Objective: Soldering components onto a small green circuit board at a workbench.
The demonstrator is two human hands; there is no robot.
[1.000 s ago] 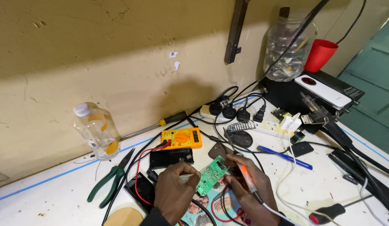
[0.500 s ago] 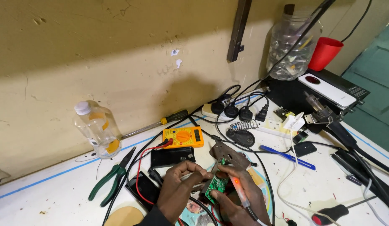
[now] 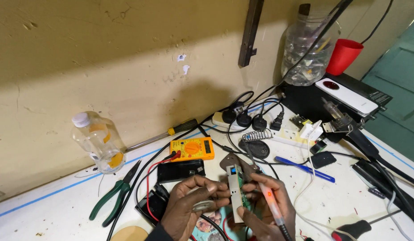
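A small green circuit board (image 3: 236, 193) sits at bottom centre of the frame, turned edge-on toward the camera and held just above the white bench (image 3: 46, 214). The left hand (image 3: 189, 207) closes its fingers on the board's left edge; a coil of solder wire (image 3: 202, 205) seems to lie under the same fingers, though the view is too small to be sure. The right hand (image 3: 265, 209) is wrapped around a soldering iron (image 3: 270, 206) with a translucent orange grip, tip pointing up-left at the board's face. Whether the tip touches the board cannot be told.

Just above the hands lie a black flat device (image 3: 180, 170) and a yellow multimeter (image 3: 191, 148), its red lead (image 3: 150, 187) looping down beside the left wrist. Green-handled pliers (image 3: 114, 196) lie at lower left, a clear plastic bottle (image 3: 99, 142) at left, a yellow-handled screwdriver (image 3: 164, 134) along the wall. A coiled iron stand (image 3: 256, 142) and a crowded power strip (image 3: 256, 120) sit at upper centre.

Risk, as judged: the board is steadied only by fingertips, so pressure from the iron could tilt it and bridge adjacent pads. The hot tip is close to the left fingers, and a slip would burn them. Loose leads near the wrists could snag and drag the multimeter.
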